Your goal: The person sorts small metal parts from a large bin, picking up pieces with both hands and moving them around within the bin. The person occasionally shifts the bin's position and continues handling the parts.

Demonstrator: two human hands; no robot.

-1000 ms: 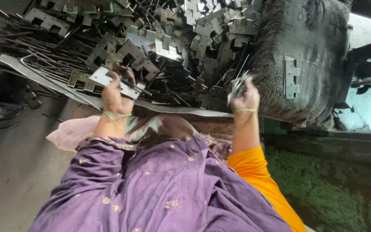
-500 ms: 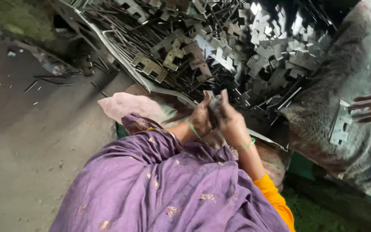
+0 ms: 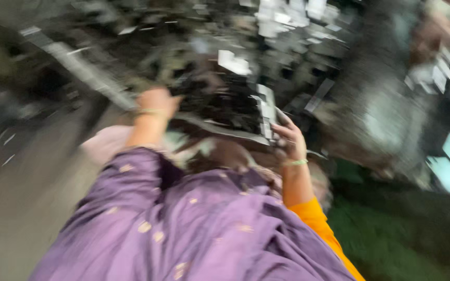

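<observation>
Two hands are seen, heavily motion-blurred. The right hand (image 3: 289, 139) is raised with fingers curled around a flat grey stamped metal piece (image 3: 266, 112), held upright by its lower end; the grip looks closed on it, though the blur hides the exact finger contact. The left hand (image 3: 157, 101) is stretched forward to the near edge of the heap of dark metal stampings (image 3: 225, 93); whether it is open or closed on anything cannot be told from the blur. A thin green bangle is worn on each wrist.

Judgement on doing the step well: the held piece is best gripped by its flat faces, away from the cut edges, and any piece lifted by the left hand is best drawn straight up so that interlocked neighbours are not dragged off the heap.

Position: the held piece sits above the right hand's fingers, just in front of the heap and right of centre; the left hand is well apart from it, to the left. The heap rests on a bent grey sheet-metal tray (image 3: 79, 67). A purple patterned garment (image 3: 194, 234) fills the foreground, with an orange sleeve (image 3: 319, 224) at the right arm.
</observation>
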